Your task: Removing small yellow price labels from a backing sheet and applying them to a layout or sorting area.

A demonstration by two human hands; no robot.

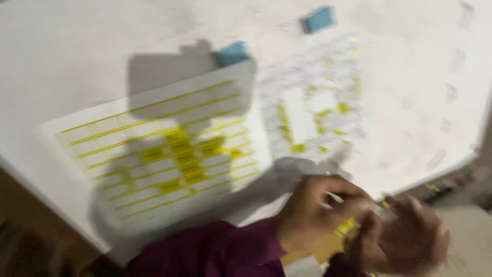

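Observation:
The whole view is motion-blurred. My left hand (pixel 312 210), in a purple sleeve, and my right hand (pixel 407 238) meet at the lower right, just off the white table's edge. Both pinch a small yellow and clear piece (pixel 353 223) between their fingertips; its shape is too blurred to make out. Left of my hands a white board with yellow grid lines and yellow patches (pixel 159 149) lies flat on the table. Just beyond my hands lies a paler sheet with scattered yellow marks (pixel 312 102).
The white table (pixel 77 51) fills most of the view; its near edge runs diagonally at the lower left and right. Two small blue blocks (pixel 233 53) (pixel 318 19) sit at the far side. Several faint pale marks line the right part (pixel 451 92).

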